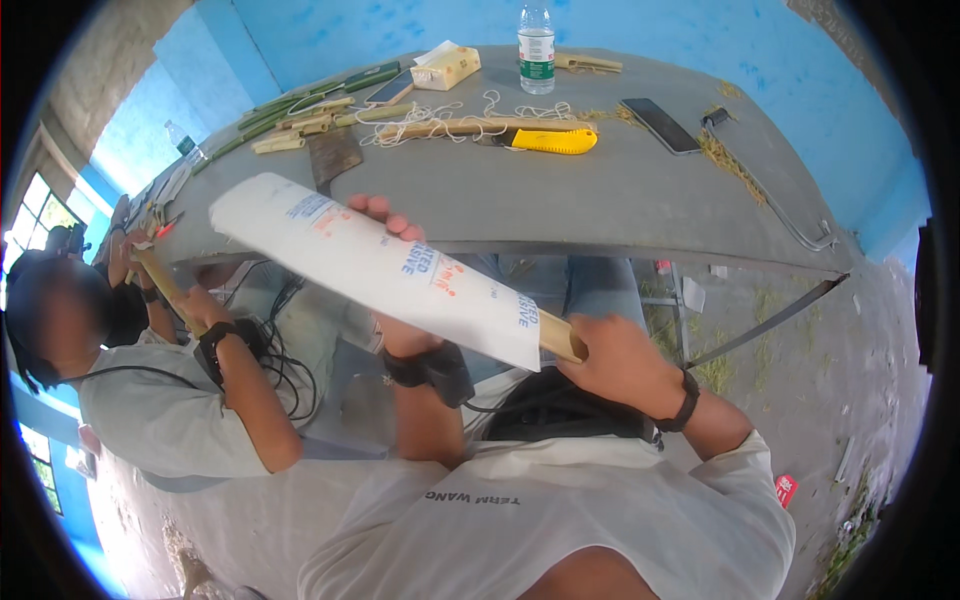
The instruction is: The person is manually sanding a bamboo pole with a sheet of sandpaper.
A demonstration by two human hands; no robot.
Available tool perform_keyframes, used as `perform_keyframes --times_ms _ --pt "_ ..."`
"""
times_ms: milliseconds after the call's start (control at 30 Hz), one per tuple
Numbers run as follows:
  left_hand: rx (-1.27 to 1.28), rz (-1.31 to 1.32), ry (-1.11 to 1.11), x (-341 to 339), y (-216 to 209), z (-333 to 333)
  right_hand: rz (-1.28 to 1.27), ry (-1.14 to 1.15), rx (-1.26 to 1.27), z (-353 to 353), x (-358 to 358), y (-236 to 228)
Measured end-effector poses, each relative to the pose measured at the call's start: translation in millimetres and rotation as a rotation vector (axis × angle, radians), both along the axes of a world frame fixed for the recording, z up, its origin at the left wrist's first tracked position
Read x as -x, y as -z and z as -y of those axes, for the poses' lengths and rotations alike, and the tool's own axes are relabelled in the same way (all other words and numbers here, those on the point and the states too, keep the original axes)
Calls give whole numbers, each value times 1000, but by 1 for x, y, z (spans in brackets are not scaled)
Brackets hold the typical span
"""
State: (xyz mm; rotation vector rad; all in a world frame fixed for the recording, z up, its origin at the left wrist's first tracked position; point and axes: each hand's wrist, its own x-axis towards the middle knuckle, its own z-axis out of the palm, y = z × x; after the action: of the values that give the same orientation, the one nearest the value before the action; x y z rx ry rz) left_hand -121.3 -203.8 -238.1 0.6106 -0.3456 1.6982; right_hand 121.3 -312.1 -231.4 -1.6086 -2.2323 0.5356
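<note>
A white-backed sheet of sandpaper [380,265] with blue and orange print lies lengthwise along a bamboo piece [556,336], whose right end sticks out from under it. My left hand [386,216] is closed on the sandpaper from below; its fingertips curl over the far edge, while the palm is hidden. My right hand [625,366] grips the bare bamboo end. Both hands are above my lap, in front of the table's near edge. How the bamboo sits beneath the paper cannot be seen.
On the grey table [440,205] lie a yellow utility knife [555,141], a broad dark blade [334,158], tangled white string [430,125], bamboo strips [305,122], a phone [660,125], tissues [446,68] and a water bottle [537,55]. To my left, a co-worker [190,390] holds bamboo.
</note>
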Motion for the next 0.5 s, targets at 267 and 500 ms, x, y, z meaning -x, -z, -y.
perform_keyframes --times_ms 267,500 --pt "377 -412 -357 -40 -20 24 -122 45 -180 -10 3 15" --pt "372 -366 -359 -41 -37 22 -239 -13 -189 -6 11 2"
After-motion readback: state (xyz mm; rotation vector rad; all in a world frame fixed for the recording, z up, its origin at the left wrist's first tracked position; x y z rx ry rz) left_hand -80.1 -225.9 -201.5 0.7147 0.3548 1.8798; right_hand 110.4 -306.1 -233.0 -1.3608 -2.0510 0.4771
